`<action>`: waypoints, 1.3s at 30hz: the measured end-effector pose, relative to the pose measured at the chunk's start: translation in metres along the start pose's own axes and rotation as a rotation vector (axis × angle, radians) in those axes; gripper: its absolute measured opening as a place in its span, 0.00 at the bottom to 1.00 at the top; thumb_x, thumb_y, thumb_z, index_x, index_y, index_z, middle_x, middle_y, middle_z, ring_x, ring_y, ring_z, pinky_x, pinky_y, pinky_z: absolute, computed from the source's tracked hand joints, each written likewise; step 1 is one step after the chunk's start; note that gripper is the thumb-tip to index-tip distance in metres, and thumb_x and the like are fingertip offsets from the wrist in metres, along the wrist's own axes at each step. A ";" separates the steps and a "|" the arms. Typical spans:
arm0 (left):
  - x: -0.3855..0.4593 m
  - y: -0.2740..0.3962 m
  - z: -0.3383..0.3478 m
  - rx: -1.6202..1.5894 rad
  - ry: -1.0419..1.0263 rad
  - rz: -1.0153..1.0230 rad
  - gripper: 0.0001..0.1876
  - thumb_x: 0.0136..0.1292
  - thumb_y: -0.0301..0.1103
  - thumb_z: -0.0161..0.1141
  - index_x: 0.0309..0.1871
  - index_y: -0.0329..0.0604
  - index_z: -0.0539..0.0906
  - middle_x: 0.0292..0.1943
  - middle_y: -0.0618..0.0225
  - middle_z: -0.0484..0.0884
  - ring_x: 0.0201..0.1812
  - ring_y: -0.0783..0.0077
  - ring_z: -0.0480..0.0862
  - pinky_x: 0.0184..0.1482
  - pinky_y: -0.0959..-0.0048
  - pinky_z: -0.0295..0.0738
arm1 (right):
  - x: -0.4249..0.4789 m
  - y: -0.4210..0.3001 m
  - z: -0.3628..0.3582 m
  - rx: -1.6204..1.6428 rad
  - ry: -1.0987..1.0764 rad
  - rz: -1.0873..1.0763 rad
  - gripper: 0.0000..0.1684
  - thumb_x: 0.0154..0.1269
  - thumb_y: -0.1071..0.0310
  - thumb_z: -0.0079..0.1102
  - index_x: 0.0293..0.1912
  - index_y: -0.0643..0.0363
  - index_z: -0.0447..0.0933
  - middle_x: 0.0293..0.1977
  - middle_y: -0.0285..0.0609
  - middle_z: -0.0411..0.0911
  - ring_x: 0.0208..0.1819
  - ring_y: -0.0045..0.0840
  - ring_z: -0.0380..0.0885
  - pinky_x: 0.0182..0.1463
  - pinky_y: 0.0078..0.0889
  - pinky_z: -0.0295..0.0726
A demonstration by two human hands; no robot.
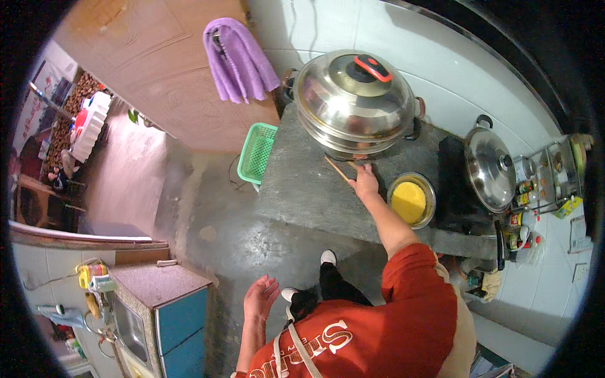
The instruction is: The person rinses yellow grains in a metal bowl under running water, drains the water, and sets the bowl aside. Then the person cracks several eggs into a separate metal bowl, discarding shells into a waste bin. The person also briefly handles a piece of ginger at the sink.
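My right hand point(366, 182) reaches over the grey counter point(302, 193) with its fingers closed on a pair of wooden chopsticks point(337, 168), whose far ends point towards the large steel steamer pot point(354, 111). That pot has a domed lid with a black and red handle. Just right of my right forearm stands a steel bowl point(432, 203) holding a yellow substance point(409, 202). My left hand point(261, 295) hangs over the floor in front of my body, palm up, fingers apart, holding nothing.
A lidded steel pot point(491, 170) stands on the right, near a rack of bottles point(548, 175). A green plastic basket point(257, 151) sits beyond the counter's left edge. A purple towel point(241, 64) hangs on the wooden door point(160, 71). At lower left is a sink point(131, 328).
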State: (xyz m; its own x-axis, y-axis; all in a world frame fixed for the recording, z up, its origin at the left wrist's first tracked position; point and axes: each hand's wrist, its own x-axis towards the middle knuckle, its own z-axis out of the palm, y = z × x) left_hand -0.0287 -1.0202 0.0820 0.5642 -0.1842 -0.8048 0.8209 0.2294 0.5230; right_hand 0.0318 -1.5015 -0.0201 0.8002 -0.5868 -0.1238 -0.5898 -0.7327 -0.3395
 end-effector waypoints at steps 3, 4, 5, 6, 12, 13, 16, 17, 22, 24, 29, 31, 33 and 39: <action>-0.011 -0.011 -0.030 -0.092 0.066 0.023 0.18 0.72 0.33 0.51 0.61 0.33 0.72 0.57 0.49 0.77 0.58 0.50 0.79 0.59 0.56 0.77 | -0.029 -0.024 0.021 0.006 -0.003 -0.020 0.14 0.60 0.67 0.64 0.44 0.60 0.73 0.43 0.52 0.72 0.46 0.49 0.77 0.49 0.49 0.78; -0.020 -0.016 -0.042 -0.133 0.093 0.031 0.18 0.72 0.33 0.50 0.61 0.33 0.72 0.57 0.50 0.77 0.58 0.50 0.79 0.59 0.56 0.77 | -0.047 -0.034 0.032 0.011 0.010 -0.032 0.10 0.60 0.70 0.62 0.41 0.59 0.73 0.40 0.52 0.72 0.44 0.49 0.77 0.47 0.50 0.78; -0.028 -0.022 -0.052 -0.156 0.121 0.034 0.18 0.72 0.32 0.50 0.61 0.33 0.72 0.57 0.50 0.78 0.57 0.51 0.79 0.58 0.57 0.77 | -0.061 -0.040 0.039 0.004 0.003 -0.099 0.10 0.61 0.71 0.60 0.42 0.58 0.74 0.40 0.51 0.73 0.43 0.49 0.78 0.46 0.50 0.78; -0.034 -0.020 -0.061 -0.181 0.146 0.045 0.18 0.72 0.32 0.50 0.61 0.33 0.72 0.56 0.50 0.78 0.57 0.52 0.80 0.58 0.57 0.78 | -0.072 -0.044 0.048 0.000 0.002 -0.172 0.10 0.61 0.72 0.59 0.43 0.58 0.74 0.40 0.51 0.73 0.43 0.49 0.78 0.45 0.49 0.78; -0.056 -0.029 -0.125 -0.256 0.129 0.167 0.17 0.70 0.29 0.51 0.60 0.35 0.74 0.52 0.55 0.81 0.49 0.61 0.83 0.51 0.64 0.83 | -0.070 -0.036 0.044 -0.030 0.049 -0.219 0.12 0.63 0.68 0.58 0.46 0.59 0.76 0.45 0.50 0.74 0.50 0.47 0.74 0.51 0.49 0.76; -0.048 -0.022 -0.122 -0.267 0.094 0.193 0.16 0.70 0.28 0.51 0.59 0.36 0.74 0.51 0.56 0.82 0.48 0.63 0.83 0.50 0.65 0.83 | -0.047 0.003 0.037 -0.265 0.165 -0.343 0.17 0.60 0.72 0.61 0.51 0.59 0.75 0.49 0.51 0.73 0.52 0.47 0.73 0.53 0.48 0.75; -0.064 -0.032 -0.162 -0.361 0.223 0.264 0.16 0.70 0.27 0.50 0.59 0.37 0.75 0.50 0.57 0.82 0.47 0.65 0.83 0.48 0.67 0.84 | -0.080 -0.061 0.029 -0.140 0.140 -0.401 0.20 0.61 0.73 0.62 0.53 0.62 0.71 0.51 0.52 0.69 0.53 0.48 0.72 0.55 0.46 0.73; -0.071 -0.037 -0.179 -0.387 0.255 0.273 0.15 0.70 0.27 0.50 0.58 0.37 0.75 0.49 0.58 0.82 0.47 0.66 0.83 0.48 0.67 0.84 | -0.109 -0.092 0.024 -0.093 0.135 -0.485 0.19 0.61 0.71 0.63 0.51 0.62 0.72 0.49 0.51 0.70 0.53 0.47 0.72 0.55 0.45 0.73; -0.110 -0.069 -0.202 -0.587 0.397 0.342 0.15 0.71 0.27 0.49 0.59 0.36 0.74 0.50 0.57 0.81 0.48 0.64 0.83 0.51 0.66 0.83 | -0.170 -0.151 0.088 0.084 -0.079 -0.896 0.20 0.60 0.77 0.58 0.53 0.62 0.72 0.50 0.52 0.71 0.54 0.48 0.71 0.57 0.45 0.72; -0.123 -0.095 -0.213 -0.633 0.427 0.421 0.16 0.70 0.27 0.50 0.60 0.36 0.74 0.51 0.57 0.81 0.48 0.62 0.83 0.52 0.66 0.82 | -0.202 -0.195 0.125 0.143 -0.294 -1.048 0.19 0.61 0.77 0.58 0.52 0.62 0.73 0.49 0.51 0.71 0.54 0.47 0.72 0.57 0.44 0.72; -0.158 -0.160 -0.250 -0.888 0.650 0.383 0.16 0.69 0.28 0.52 0.59 0.38 0.75 0.50 0.58 0.81 0.48 0.66 0.83 0.51 0.66 0.83 | -0.301 -0.356 0.174 0.261 -0.580 -1.460 0.15 0.61 0.77 0.58 0.49 0.60 0.76 0.45 0.46 0.73 0.42 0.38 0.76 0.48 0.36 0.77; -0.176 -0.169 -0.261 -1.000 0.700 0.404 0.16 0.69 0.29 0.52 0.58 0.38 0.75 0.50 0.58 0.81 0.48 0.66 0.83 0.52 0.66 0.83 | -0.330 -0.413 0.189 0.316 -0.639 -1.554 0.13 0.62 0.77 0.58 0.48 0.59 0.76 0.43 0.45 0.73 0.38 0.35 0.77 0.44 0.35 0.78; -0.185 -0.178 -0.281 -1.086 0.743 0.431 0.16 0.69 0.28 0.52 0.58 0.37 0.75 0.50 0.58 0.81 0.49 0.65 0.83 0.52 0.65 0.84 | -0.360 -0.469 0.207 0.432 -0.695 -1.591 0.12 0.62 0.77 0.58 0.46 0.59 0.76 0.41 0.45 0.74 0.35 0.33 0.77 0.41 0.33 0.78; -0.197 -0.207 -0.382 -1.249 0.762 0.546 0.17 0.70 0.29 0.51 0.60 0.35 0.74 0.54 0.54 0.80 0.51 0.60 0.83 0.54 0.64 0.83 | -0.438 -0.595 0.252 0.393 -0.916 -1.465 0.09 0.66 0.72 0.58 0.45 0.60 0.81 0.35 0.41 0.79 0.32 0.23 0.79 0.36 0.27 0.79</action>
State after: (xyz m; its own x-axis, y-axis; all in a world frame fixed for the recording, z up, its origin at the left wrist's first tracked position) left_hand -0.3441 -0.6667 0.0253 0.2648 0.6042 -0.7516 -0.2700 0.7947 0.5437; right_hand 0.0598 -0.7215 0.0014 0.4771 0.8759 0.0720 0.5460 -0.2312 -0.8052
